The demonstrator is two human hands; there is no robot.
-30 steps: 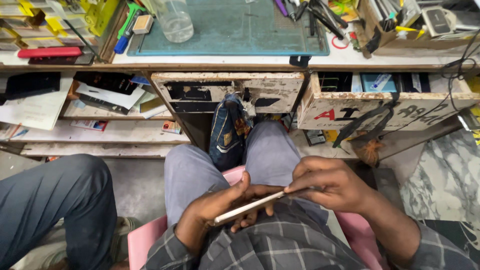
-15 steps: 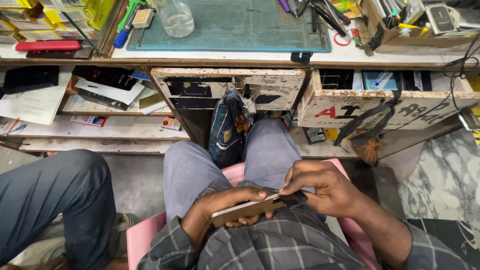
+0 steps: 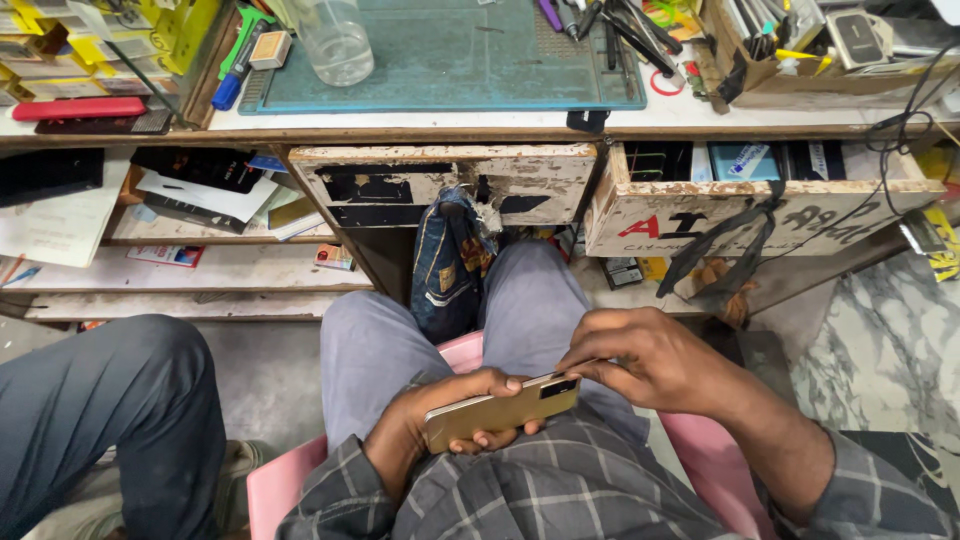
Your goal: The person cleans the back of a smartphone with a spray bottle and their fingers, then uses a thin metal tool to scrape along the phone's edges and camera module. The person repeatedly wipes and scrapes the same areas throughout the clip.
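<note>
Phone: we see the gold phone [image 3: 500,410] edge-up over the lap, below the counter [image 3: 700,120].
Left hand [image 3: 440,420]: curled under it, cradling.
Right hand [image 3: 650,360]: pinching the camera end.
Risk: we judge a loosened pinch could tip it toward the floor.

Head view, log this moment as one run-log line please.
left hand: cradles gold phone | right hand: fingertips at phone's camera end | place: lap, pink chair

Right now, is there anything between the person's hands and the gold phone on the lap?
Nothing visible. The left hand already cradles the gold phone from below, and the right hand touches its camera end with the fingertips. No other thing lies between them.
</note>
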